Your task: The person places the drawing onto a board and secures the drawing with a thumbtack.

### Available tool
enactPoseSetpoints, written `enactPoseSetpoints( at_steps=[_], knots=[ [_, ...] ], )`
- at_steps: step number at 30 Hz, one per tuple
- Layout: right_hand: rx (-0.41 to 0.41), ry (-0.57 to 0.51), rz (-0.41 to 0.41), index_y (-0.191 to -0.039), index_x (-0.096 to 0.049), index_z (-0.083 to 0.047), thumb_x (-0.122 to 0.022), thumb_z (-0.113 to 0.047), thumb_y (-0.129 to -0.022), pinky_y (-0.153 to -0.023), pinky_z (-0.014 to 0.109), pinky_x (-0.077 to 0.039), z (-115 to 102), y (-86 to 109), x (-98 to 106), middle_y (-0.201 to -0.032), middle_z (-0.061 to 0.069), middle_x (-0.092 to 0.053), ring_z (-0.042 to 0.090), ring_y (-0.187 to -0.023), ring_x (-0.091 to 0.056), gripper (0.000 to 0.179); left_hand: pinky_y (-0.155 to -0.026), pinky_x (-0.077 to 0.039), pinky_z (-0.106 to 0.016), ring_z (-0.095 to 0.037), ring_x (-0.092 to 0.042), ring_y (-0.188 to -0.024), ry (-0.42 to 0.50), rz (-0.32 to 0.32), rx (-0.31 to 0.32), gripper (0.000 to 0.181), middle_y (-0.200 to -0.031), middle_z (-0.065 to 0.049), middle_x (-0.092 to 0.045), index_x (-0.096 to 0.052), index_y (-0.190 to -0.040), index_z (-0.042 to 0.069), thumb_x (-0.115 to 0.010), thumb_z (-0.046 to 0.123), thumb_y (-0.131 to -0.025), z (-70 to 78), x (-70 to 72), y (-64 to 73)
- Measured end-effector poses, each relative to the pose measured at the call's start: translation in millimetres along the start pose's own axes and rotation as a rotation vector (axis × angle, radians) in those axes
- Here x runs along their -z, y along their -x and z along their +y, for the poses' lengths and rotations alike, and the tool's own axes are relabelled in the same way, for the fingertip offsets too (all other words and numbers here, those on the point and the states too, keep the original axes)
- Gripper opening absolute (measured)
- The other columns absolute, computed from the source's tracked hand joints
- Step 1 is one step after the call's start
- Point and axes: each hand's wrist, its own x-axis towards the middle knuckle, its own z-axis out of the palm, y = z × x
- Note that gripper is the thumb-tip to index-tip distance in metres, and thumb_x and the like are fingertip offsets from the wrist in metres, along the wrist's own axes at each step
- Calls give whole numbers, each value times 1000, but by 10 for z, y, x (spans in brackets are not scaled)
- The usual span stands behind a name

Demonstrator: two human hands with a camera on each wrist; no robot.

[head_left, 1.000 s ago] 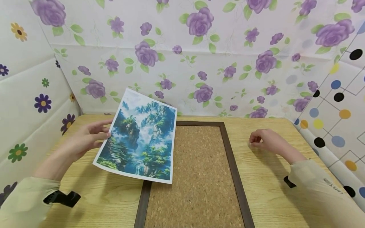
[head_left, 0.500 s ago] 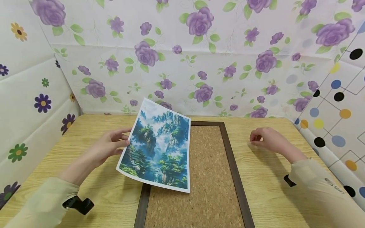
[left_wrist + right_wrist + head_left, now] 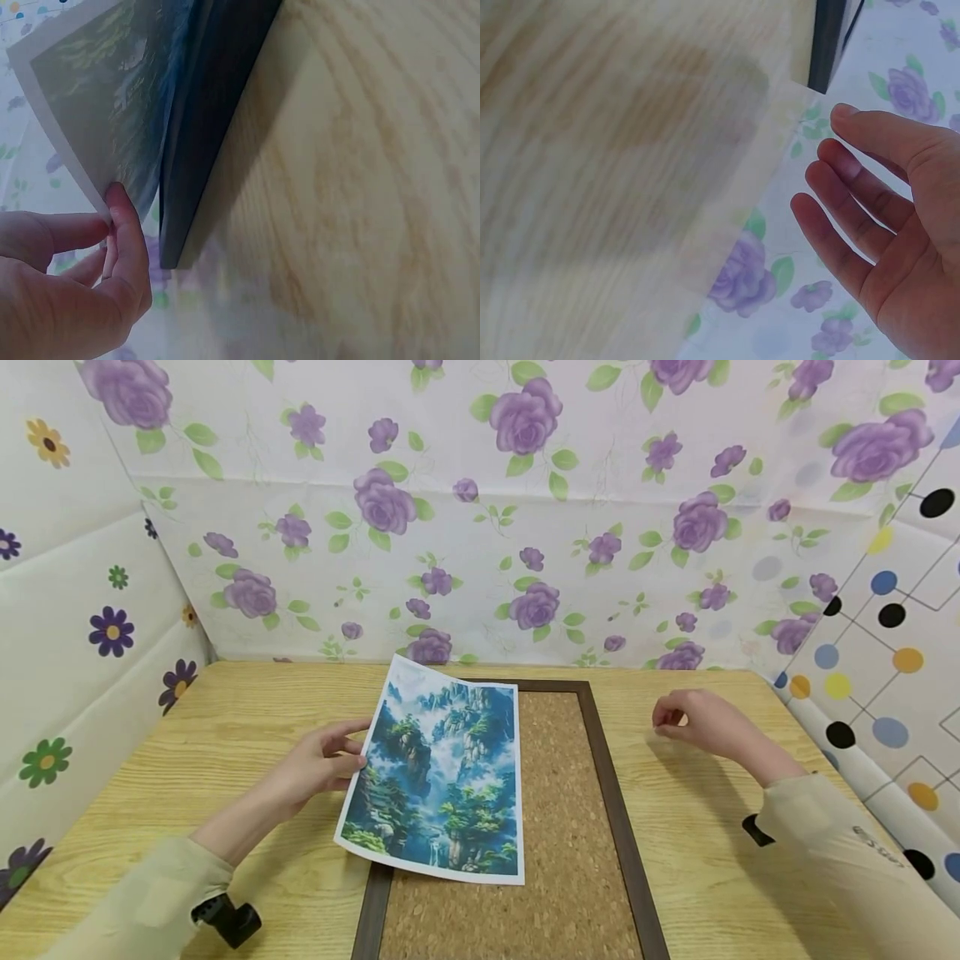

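A landscape print (image 3: pixel 442 777), misty blue-green mountains with a white border, lies slightly bowed over the left half of a cork board (image 3: pixel 570 827). My left hand (image 3: pixel 318 764) pinches the print's left edge between thumb and fingers. The left wrist view shows the same left hand (image 3: pixel 90 277) at the margin of the raised print (image 3: pixel 97 97), above the board's dark frame (image 3: pixel 199 142). To the right of the board my right hand (image 3: pixel 697 722) hovers over the table, fingers loosely bent around nothing. In the right wrist view the right hand (image 3: pixel 892 202) has nothing in its fingers.
The cork board has a dark brown frame (image 3: pixel 618 810) and lies on a light wooden table (image 3: pixel 712 877). A purple-flowered sheet (image 3: pixel 480 552) stands behind the table. Patterned sheets flank both sides, one with flowers (image 3: pixel 82 610), one with dots (image 3: pixel 892 668).
My left hand has carried the print rightward and down, from left of the board to over its left half, and the print has tipped flatter. The right hand has barely moved.
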Motion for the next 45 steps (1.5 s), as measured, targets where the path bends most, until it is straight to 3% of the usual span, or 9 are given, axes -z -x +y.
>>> enactPoseSetpoints(
  at_steps=[10,19,26,34,45],
  knots=[
    [0,-5,-11,-88,-71,-18,-74,-12,-88,-68,29,-53,-63,-93,82,-83,-7,-67,6,-76,-60,8,-74,-56,-31,-16,-60,-89,-9,-16,-3,68,-115,-17,-54,-25,-159,16,-56,7,-98,-19,-173,-34],
    [33,13,33,-87,-71,-20,-75,-9,-87,-68,30,-54,-131,-165,135,-84,-6,-68,7,-77,-63,12,-76,-59,-33,-14,-62,-89,2,-23,-7,68,-108,-13,-55,-28,-158,13,-57,3,-97,-5,-330,-52],
    [27,6,18,-88,-70,-19,-74,-15,-89,-70,32,-54,-209,-262,165,-83,-7,-68,7,-78,-63,5,-76,-58,-33,-15,-62,-87,-18,-14,5,67,-106,-13,-55,-32,-156,13,-60,4,-96,21,-451,-44],
    [55,17,27,-88,-71,-18,-73,-16,-90,-70,31,-55,-271,-398,141,-83,-7,-69,7,-77,-63,4,-76,-61,-36,-16,-66,-84,-40,-25,-27,69,-99,-13,-60,-31,-156,8,-62,4,-94,25,-526,-57],
    [70,32,-7,-86,-69,-20,-72,-14,-91,-74,34,-55,-445,-612,175,-86,-3,-68,11,-79,-62,8,-74,-62,-35,-15,-68,-84,-25,-35,5,71,-97,-12,-60,-31,-155,5,-65,5,-92,31,-614,-81]
  ],
)
